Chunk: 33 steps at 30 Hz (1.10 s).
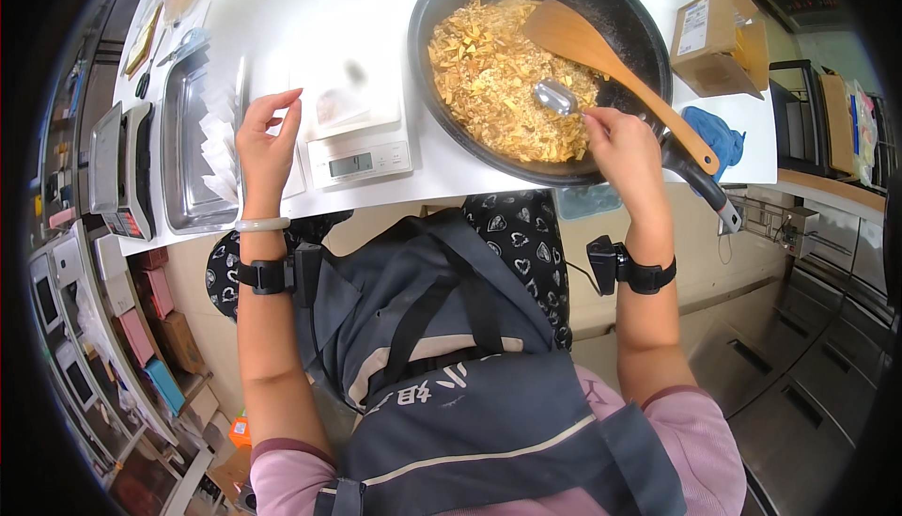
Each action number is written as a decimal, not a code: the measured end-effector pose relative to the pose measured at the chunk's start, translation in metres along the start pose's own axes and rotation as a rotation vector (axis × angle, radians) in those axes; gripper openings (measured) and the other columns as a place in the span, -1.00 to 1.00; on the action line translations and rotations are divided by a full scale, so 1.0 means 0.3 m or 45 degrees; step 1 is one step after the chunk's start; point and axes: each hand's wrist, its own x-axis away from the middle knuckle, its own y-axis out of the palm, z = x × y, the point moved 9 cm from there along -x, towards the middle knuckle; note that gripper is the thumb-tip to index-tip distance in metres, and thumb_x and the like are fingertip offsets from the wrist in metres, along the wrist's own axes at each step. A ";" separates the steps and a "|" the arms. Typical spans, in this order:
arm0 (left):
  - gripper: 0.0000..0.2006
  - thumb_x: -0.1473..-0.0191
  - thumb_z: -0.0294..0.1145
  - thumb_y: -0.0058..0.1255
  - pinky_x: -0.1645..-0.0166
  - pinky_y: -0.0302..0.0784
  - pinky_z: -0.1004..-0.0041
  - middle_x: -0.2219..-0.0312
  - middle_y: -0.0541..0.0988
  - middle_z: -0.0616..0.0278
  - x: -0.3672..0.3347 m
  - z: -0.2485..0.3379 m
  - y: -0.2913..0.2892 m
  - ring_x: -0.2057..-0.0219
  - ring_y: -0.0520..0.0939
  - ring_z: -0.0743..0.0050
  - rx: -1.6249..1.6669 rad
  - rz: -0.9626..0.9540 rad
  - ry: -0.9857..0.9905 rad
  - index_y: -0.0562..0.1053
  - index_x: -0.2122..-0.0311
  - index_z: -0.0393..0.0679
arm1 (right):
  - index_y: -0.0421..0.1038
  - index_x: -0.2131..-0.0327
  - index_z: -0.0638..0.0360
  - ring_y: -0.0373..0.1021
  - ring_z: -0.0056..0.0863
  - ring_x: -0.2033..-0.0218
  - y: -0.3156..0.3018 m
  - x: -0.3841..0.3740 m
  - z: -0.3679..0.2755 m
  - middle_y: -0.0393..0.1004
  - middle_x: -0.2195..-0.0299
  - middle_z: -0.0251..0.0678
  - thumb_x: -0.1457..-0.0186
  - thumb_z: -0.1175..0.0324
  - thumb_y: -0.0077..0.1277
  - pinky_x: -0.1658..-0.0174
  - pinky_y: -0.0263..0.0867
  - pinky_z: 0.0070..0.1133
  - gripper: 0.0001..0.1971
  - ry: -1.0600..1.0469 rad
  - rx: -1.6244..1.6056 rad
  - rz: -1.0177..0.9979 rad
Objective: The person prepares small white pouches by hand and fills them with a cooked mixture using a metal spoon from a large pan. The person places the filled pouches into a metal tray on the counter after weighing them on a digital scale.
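My right hand (628, 161) pinches a small metal spoon (555, 97), its shiny bowl over the chopped yellow-brown mixture (493, 93) at the pan's right side. The mixture fills much of a large black frying pan (434, 119). Resting across the pan's right rim is a wooden spatula (583, 39), its handle reaching toward me. My left hand (267, 145) is raised beside a white kitchen scale (362, 161), index finger stretched out, nothing seen in it. On the scale's platform lies a small, nearly clear packet (340, 107) that is hard to make out.
Left of my left hand, a steel tray (178, 154) holds white paper packets (220, 154). Farther left stands a larger scale (127, 168). An opened cardboard box (722, 41) and a blue cloth (712, 135) are right of the pan. The pan handle (700, 182) sticks out past the table's front edge.
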 end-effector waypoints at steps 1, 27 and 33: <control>-0.85 -0.01 -0.46 0.05 0.29 0.39 0.62 0.35 0.55 0.28 -0.001 -0.002 0.004 0.32 0.50 0.59 0.012 0.004 -0.006 0.55 0.27 -0.15 | 0.52 0.36 0.21 0.44 -0.12 0.40 0.001 0.001 0.000 0.48 0.51 -0.02 -0.02 0.33 -0.06 0.30 0.33 -0.34 -0.80 -0.001 0.003 -0.002; -0.94 0.08 -0.50 0.13 0.48 0.23 0.66 0.50 0.53 0.34 -0.044 0.142 0.096 0.53 0.42 0.68 0.056 0.048 0.085 0.55 0.41 -0.16 | 0.53 0.36 0.16 0.44 -0.12 0.45 0.016 -0.004 0.003 0.48 0.52 -0.06 0.00 0.33 -0.02 0.35 0.35 -0.36 -0.82 -0.022 -0.180 0.063; -0.96 0.07 -0.57 0.11 0.46 0.22 0.71 0.48 0.51 0.38 -0.039 0.262 0.186 0.50 0.38 0.76 0.587 -0.025 0.020 0.53 0.43 -0.22 | 0.53 0.37 0.13 0.44 -0.14 0.46 0.005 0.010 0.001 0.49 0.51 -0.11 -0.01 0.33 -0.02 0.36 0.35 -0.34 -0.83 -0.110 -0.067 0.110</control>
